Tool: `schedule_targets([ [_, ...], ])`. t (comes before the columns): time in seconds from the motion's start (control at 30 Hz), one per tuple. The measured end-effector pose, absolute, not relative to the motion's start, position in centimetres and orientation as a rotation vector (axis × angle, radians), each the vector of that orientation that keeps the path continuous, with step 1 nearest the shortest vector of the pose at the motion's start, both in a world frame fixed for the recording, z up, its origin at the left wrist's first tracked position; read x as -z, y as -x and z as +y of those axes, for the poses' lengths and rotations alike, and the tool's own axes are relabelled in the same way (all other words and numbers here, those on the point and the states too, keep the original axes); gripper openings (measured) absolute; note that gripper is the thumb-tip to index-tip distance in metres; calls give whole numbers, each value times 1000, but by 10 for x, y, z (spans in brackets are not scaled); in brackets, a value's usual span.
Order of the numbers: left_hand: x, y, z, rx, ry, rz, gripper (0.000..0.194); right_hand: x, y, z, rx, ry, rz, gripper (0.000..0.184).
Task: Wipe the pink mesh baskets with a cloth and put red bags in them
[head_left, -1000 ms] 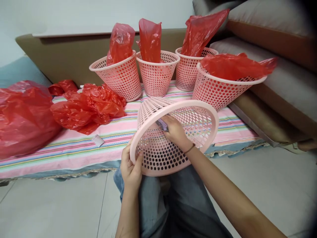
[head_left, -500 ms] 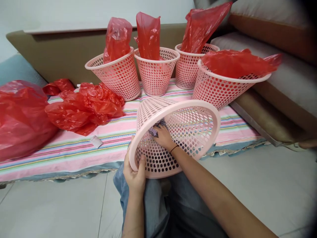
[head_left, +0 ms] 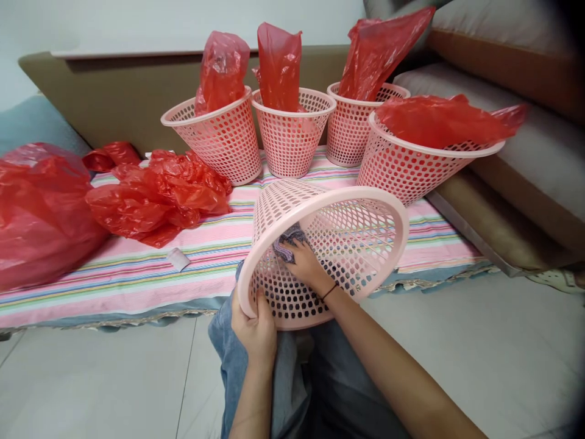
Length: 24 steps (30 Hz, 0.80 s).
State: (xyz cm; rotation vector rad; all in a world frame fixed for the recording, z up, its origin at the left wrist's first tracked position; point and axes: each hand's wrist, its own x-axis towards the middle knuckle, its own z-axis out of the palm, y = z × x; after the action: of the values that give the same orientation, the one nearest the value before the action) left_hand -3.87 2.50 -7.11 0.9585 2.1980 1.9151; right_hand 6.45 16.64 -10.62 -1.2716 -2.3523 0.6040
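Observation:
A pink perforated plastic wastebasket (head_left: 315,210) lies tilted over my knees with its mouth facing me. My left hand (head_left: 255,326) is closed on the rim at the lower left, thumb inside and the other fingers mostly hidden outside. Inside the basket, my right hand (head_left: 307,262) presses a purple-grey cloth (head_left: 289,244) against the inner wall on the left. A dark band circles the right wrist. Part of the cloth is hidden by the fingers.
Several pink baskets (head_left: 292,143) holding red plastic bags stand or lean behind, on a striped cloth (head_left: 205,265). Crumpled red bags (head_left: 159,195) and a bulging red bag (head_left: 43,213) lie left, near a small white packet (head_left: 178,259). Stacked cushions (head_left: 521,146) rise at right.
My right hand and the cloth have shifted slightly within the basket, and more of the cloth shows. My left hand keeps its hold on the rim. The view has moved slightly.

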Motion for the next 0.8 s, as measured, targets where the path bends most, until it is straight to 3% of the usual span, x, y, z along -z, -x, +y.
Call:
schedule_targets([
  [0.43, 61, 37, 19, -1936, -1006, 2118, 36, 82, -122, 31, -758, 1134, -2249, 50],
  [0.8, 63, 38, 21, -1936, -1016, 2117, 38, 80, -134, 13, -853, 1117, -2151, 49],
])
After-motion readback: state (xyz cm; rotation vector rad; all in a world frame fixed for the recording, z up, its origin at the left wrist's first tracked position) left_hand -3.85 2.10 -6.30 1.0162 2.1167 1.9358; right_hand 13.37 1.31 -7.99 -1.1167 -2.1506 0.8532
